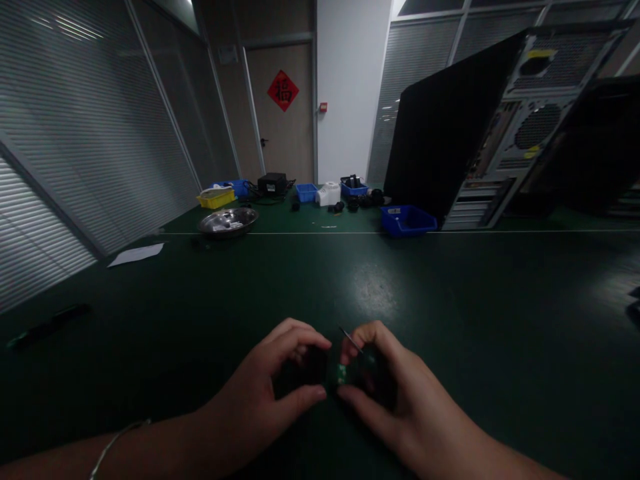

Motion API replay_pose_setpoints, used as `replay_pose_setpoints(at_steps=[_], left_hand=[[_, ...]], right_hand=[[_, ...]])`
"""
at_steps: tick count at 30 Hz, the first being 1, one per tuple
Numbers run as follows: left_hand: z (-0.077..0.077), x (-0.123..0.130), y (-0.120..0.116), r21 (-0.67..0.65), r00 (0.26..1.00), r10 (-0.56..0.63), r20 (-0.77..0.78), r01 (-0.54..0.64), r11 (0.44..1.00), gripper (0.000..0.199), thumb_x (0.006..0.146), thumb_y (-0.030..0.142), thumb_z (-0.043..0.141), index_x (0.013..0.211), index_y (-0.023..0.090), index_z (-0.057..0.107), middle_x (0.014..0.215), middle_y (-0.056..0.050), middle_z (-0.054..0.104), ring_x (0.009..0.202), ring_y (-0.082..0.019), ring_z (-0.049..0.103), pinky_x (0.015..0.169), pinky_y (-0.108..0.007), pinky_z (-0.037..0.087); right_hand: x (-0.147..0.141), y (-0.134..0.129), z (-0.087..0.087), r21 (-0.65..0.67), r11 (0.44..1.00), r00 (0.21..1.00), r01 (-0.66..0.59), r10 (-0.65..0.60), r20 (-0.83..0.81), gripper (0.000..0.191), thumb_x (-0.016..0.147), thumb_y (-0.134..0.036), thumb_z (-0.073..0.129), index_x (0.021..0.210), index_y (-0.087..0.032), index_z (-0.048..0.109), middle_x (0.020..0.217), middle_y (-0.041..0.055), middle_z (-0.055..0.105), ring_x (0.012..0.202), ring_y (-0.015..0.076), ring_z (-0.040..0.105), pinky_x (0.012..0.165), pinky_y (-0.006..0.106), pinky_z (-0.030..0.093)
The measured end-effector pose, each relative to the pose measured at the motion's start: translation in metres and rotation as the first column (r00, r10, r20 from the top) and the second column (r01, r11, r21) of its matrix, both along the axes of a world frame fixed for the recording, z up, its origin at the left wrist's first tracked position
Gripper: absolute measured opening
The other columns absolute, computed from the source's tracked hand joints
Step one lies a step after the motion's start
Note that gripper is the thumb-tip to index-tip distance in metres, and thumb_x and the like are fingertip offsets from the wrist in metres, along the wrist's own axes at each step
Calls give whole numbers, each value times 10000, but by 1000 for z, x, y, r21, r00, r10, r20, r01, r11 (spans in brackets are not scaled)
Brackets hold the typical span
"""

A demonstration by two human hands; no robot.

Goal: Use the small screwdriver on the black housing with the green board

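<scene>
Near the bottom centre, my left hand (pixel 267 383) curves its thumb and fingers around a dark patch; what it holds, if anything, I cannot make out. Just to its right, my right hand (pixel 395 387) has its thumb and fingers bent around a small green piece (pixel 342 373) with light specks, like a tiny circuit board. A thin metal strip or tool (pixel 351 339) sticks out slantwise by the right fingertips. The fingertips of both hands face each other across a narrow gap above the dark green table (pixel 280 280).
A round metal dish (pixel 228 223) and a yellow tray (pixel 216 198) stand at the back left. A blue bin (pixel 407 221) sits before a large black computer case (pixel 450 120) at the right. White paper (pixel 136 255) and a dark strip (pixel 49 326) lie left.
</scene>
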State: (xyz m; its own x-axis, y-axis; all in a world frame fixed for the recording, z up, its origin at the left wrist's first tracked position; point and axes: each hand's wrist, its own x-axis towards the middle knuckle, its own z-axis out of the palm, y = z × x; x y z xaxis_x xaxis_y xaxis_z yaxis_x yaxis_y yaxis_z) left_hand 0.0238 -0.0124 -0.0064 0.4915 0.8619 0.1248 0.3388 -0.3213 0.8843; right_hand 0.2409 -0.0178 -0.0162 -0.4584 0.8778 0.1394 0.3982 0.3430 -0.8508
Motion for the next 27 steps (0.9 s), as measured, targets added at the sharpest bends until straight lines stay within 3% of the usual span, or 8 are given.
replay_pose_setpoints(at_steps=[9,18,22,25,27], left_hand=[[-10,7,-6,-108,958,-182,221,209,972,453,774,108,738,1146,226,510,1088,-53,586,1002,-223,626,878,-377,504],[-11,5,-4,-14,974,-156,162,160,987,301,729,171,776,944,205,568,1027,-44,546,923,-214,571,786,-348,490],[-9,7,-5,-158,964,-119,240,160,974,273,759,158,742,970,196,572,986,-38,608,917,-207,607,798,-344,485],[-7,8,-5,-290,973,-96,211,156,944,279,772,150,722,991,187,553,886,-25,674,846,-200,652,764,-335,487],[-5,8,-6,-305,981,-85,174,136,943,298,761,156,734,991,185,548,876,-26,689,826,-201,662,744,-328,488]], right_hand=[[-8,-6,5,48,991,972,-127,134,-194,234,824,-101,575,961,-252,461,872,-16,556,710,135,522,628,246,487],[-5,-4,3,124,977,970,-175,192,-146,316,779,-12,562,938,-255,436,930,7,593,818,161,596,710,286,507],[-4,-5,5,153,972,976,-176,193,-104,283,812,-33,555,932,-260,437,937,8,594,814,157,602,700,276,502],[-4,-6,5,171,971,981,-168,181,-63,282,818,-27,547,935,-261,442,948,12,593,821,159,604,697,274,498],[-4,-7,5,182,968,983,-173,182,-37,295,799,-19,554,929,-259,443,949,14,597,818,161,606,692,274,497]])
